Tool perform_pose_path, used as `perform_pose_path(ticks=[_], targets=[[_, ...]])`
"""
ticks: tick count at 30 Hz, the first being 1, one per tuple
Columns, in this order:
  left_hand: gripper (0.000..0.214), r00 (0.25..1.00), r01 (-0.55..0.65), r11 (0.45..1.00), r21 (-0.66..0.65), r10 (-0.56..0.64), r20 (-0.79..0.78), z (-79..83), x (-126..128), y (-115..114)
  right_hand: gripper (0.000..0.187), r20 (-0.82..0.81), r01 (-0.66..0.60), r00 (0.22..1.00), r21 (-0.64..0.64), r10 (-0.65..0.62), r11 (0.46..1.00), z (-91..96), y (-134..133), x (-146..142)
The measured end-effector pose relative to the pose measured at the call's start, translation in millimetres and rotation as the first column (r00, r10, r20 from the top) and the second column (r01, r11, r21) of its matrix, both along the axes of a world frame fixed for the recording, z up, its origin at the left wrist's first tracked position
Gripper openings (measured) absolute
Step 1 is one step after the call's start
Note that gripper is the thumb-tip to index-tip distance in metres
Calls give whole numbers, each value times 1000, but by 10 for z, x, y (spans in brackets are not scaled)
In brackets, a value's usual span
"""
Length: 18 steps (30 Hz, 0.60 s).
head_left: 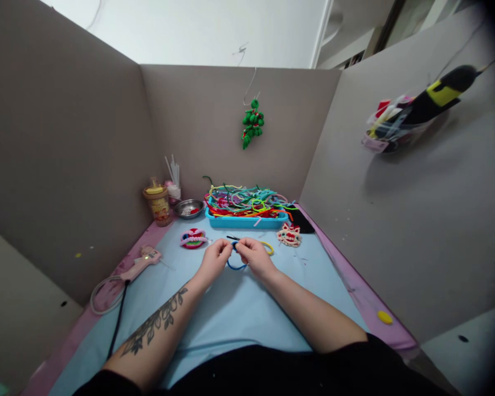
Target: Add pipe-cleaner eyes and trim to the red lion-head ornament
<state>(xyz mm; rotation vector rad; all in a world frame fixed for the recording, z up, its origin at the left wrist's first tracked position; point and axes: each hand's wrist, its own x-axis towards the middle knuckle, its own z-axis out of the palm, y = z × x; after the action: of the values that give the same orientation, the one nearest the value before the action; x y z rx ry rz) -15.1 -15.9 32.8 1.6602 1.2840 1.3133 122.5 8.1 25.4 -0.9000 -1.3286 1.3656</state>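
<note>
My left hand point(215, 257) and my right hand point(252, 255) meet over the light blue mat point(231, 313), both pinching a blue pipe cleaner point(236, 266) bent into a loop that hangs below the fingers. A short dark end of it sticks out above my fingertips. A yellow pipe cleaner loop point(268, 246) lies just behind my right hand. A red and pink finished piece point(193, 238) lies to the left, a white and red one point(289, 235) to the right.
A blue tray point(246, 221) heaped with coloured pipe cleaners stands at the back. A small metal bowl point(188, 208), a jar point(160, 206) and a pink glue gun point(141, 261) with its cord sit at left. Grey partition walls enclose the desk; a green ornament point(252, 123) hangs behind.
</note>
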Motion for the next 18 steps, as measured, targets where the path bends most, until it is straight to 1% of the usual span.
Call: perform_pose_path(ticks=[5,10,13,18], targets=[[19,999,-29,999,29,30,-29,-21,-8,18,27,34,-30,999,19,29,999,-16,13,11],[16,996,-27,998,56,32,-85,-30,-26,31,25,137,-79,988,60,70,995,11,19,52],[16,996,-21,998,52,25,-84,-25,-31,34,25,181,-105,980,89,88,990,19,24,72],[20,999,19,1000,20,-18,-51,-10,-57,50,28,144,-85,987,75,74,994,-1,42,78]])
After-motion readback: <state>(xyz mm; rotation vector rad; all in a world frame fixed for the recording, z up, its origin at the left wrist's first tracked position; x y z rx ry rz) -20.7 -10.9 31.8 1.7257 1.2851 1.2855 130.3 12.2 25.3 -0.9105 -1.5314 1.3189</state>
